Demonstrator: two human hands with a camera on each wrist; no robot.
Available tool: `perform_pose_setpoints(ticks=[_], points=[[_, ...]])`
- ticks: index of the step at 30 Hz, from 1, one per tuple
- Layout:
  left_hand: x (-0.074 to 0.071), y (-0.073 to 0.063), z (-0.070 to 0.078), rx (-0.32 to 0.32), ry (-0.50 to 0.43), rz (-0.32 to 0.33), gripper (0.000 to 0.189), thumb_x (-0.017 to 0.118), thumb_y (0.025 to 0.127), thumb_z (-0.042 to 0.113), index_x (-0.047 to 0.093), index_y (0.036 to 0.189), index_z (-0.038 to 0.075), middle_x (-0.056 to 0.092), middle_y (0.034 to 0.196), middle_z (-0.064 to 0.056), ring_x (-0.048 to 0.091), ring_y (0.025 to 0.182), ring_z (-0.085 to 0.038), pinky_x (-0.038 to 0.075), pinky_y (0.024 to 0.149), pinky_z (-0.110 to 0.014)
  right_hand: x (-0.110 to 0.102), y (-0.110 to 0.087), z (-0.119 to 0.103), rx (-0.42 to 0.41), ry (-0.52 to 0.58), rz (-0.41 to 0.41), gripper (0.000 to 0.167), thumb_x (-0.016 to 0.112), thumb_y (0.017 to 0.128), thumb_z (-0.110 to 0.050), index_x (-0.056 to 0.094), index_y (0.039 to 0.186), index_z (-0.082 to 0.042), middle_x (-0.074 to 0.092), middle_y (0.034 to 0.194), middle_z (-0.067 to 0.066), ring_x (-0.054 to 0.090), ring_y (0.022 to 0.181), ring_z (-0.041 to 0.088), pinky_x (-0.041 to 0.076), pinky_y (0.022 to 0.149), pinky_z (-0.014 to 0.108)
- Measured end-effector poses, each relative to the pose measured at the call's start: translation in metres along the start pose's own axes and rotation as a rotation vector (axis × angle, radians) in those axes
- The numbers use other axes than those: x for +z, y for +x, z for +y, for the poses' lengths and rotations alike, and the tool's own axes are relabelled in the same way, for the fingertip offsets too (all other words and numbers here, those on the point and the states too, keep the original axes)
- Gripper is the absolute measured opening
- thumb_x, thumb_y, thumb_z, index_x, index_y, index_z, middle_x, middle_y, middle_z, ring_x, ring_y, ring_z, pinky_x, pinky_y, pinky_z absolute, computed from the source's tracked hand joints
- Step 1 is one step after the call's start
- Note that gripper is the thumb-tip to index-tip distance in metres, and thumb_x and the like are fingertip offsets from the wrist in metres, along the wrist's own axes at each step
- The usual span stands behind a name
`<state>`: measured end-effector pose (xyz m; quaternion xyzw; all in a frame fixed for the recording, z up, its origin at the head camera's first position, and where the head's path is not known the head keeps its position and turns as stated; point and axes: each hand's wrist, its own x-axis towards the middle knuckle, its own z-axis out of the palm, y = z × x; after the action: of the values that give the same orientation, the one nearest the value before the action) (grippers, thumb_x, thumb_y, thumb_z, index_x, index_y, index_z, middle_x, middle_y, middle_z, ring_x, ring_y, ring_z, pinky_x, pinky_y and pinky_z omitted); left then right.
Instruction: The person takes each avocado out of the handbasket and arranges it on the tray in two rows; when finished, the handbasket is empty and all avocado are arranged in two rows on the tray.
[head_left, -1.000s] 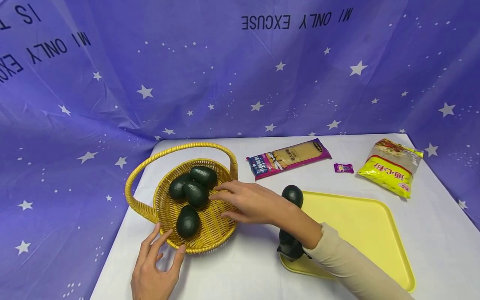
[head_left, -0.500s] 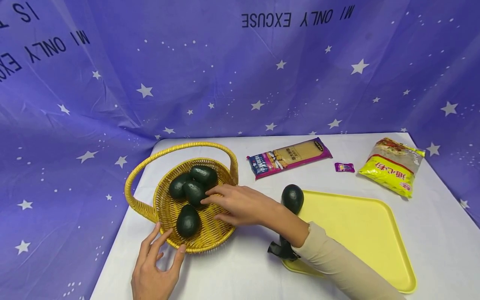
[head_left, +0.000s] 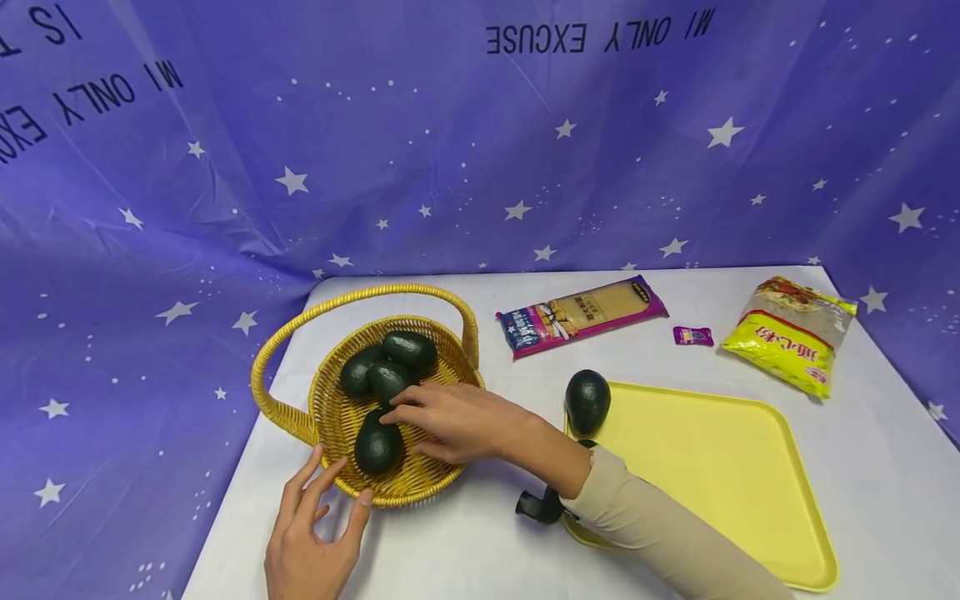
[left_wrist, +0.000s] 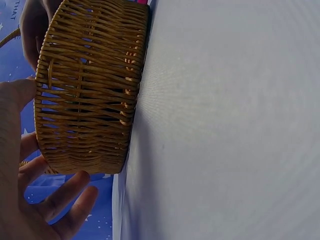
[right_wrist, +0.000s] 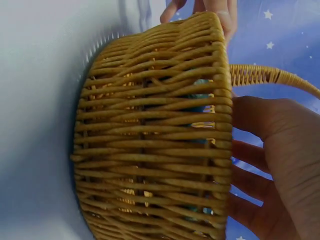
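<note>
A yellow wicker basket (head_left: pixel 468 475) with a tall arched handle stands on the left of the table. In it lie several dark green avocados; one avocado (head_left: pixel 378 443) sits nearest the front, apart from a cluster (head_left: pixel 408 352) at the back. My right hand (head_left: pixel 450 421) reaches over the basket's right rim, its fingertips at the top of the front avocado, not wrapped round it. The right wrist view hides the fingertips behind the wicker wall. My left hand (head_left: pixel 311 533) has its fingers and thumb spread against the basket's near left rim, as the left wrist view also shows.
Right of the basket lies a yellow tray (head_left: pixel 720 467), with another avocado (head_left: pixel 587 402) at its left corner. Behind are a noodle packet (head_left: pixel 581 317), a small purple packet (head_left: pixel 693 336) and a yellow bag (head_left: pixel 791 337). A purple star-printed cloth (head_left: pixel 480 150) hangs behind the table.
My right hand has moved left and towards the front of the basket, from the back cluster to the front avocado. My left hand stays at the rim.
</note>
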<state>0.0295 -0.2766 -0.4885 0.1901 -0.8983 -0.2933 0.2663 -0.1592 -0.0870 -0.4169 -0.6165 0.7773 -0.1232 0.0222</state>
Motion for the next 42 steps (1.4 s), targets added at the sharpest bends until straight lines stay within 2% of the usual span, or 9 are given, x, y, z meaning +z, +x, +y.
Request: perform_pose_setpoints(ticks=[7,16,27,38,42], points=[[0.001,-0.001,0.001,-0.01,0.01,-0.01,0.054,0.095,0.085,0.029,0.076,0.135,0.024,0.056,0.159,0.008,0.068,0.117,-0.016,0.043,0.083,0.003,0.01,0.005,-0.003,0.018,0.003,-0.045,0.052,0.072,0.105,-0.038,0.058,0.153,-0.023,0.057,0.154,0.004,0.064,0.131,0.021,0.056,0.108,0.033],[0.0,0.0,0.0,-0.006,0.017,-0.004,0.054,0.095,0.085,0.028,0.076,0.135,0.022,0.056,0.159,0.007,0.069,0.116,-0.017,0.043,0.083,0.003,0.013,0.013,-0.005,0.009,0.009,-0.047,0.055,0.072,0.105,-0.039,0.056,0.155,-0.022,0.056,0.155,0.003,0.065,0.127,0.02,0.057,0.104,0.03],[0.001,0.0,0.001,-0.016,0.0,-0.013,0.053,0.095,0.086,0.027,0.076,0.135,0.022,0.054,0.16,0.007,0.069,0.117,-0.017,0.044,0.084,0.002,0.017,0.022,-0.008,-0.01,0.003,-0.061,0.056,0.07,0.106,-0.04,0.055,0.156,-0.021,0.055,0.157,0.004,0.064,0.131,0.02,0.055,0.107,0.03],[0.001,-0.001,0.0,-0.013,0.0,-0.004,0.054,0.095,0.085,0.026,0.076,0.135,0.023,0.054,0.16,0.01,0.066,0.117,-0.007,0.045,0.084,0.001,0.021,0.031,-0.012,-0.004,-0.008,-0.076,0.056,0.069,0.106,-0.042,0.055,0.156,-0.021,0.056,0.154,0.001,0.061,0.132,0.018,0.054,0.108,0.029],[0.001,-0.001,0.001,-0.015,-0.002,-0.006,0.053,0.094,0.086,0.027,0.076,0.136,0.023,0.054,0.16,0.01,0.065,0.118,-0.007,0.045,0.084,0.001,0.024,0.035,-0.012,-0.004,-0.022,-0.082,0.056,0.069,0.106,-0.044,0.055,0.156,-0.022,0.055,0.155,0.001,0.06,0.134,0.019,0.055,0.107,0.029]])
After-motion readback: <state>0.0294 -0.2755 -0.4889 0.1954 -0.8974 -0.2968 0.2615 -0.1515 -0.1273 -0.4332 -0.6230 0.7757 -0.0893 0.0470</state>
